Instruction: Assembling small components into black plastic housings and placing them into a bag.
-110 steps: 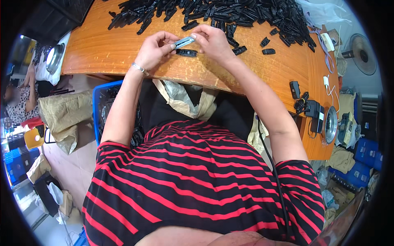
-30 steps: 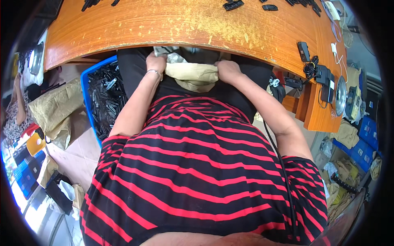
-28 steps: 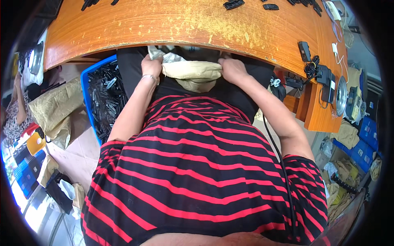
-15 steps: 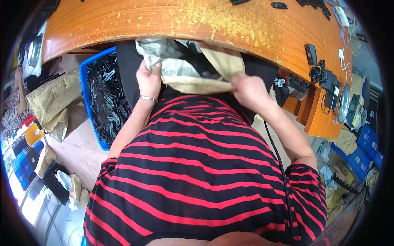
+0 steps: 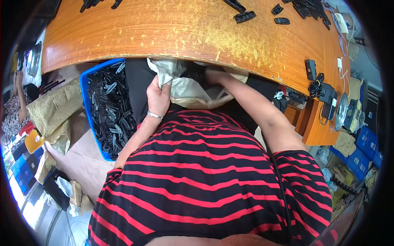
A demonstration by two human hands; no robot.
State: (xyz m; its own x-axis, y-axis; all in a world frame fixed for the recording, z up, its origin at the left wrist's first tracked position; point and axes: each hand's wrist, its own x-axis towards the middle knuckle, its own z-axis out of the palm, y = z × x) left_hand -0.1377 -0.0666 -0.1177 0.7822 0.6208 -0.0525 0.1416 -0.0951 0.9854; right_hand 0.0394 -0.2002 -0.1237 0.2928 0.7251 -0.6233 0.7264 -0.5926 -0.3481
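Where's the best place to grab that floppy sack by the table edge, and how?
Probably pinch the sack by its open rim, at the left or near edge, coming from the person's own side. That edge looks thin and floppy, and the left grip holds it bunched up. The tabletop hides the far side, so that looks harder to reach.

My right hand (image 5: 214, 76) is inside the sack (image 5: 188, 88), its fingers hidden in shadow, so I can't tell what they touch. The table (image 5: 164, 33) covers the sack's far side. At far right, black parts (image 5: 307, 10) run out of view; on the left, another person (image 5: 16, 108) is cut off.
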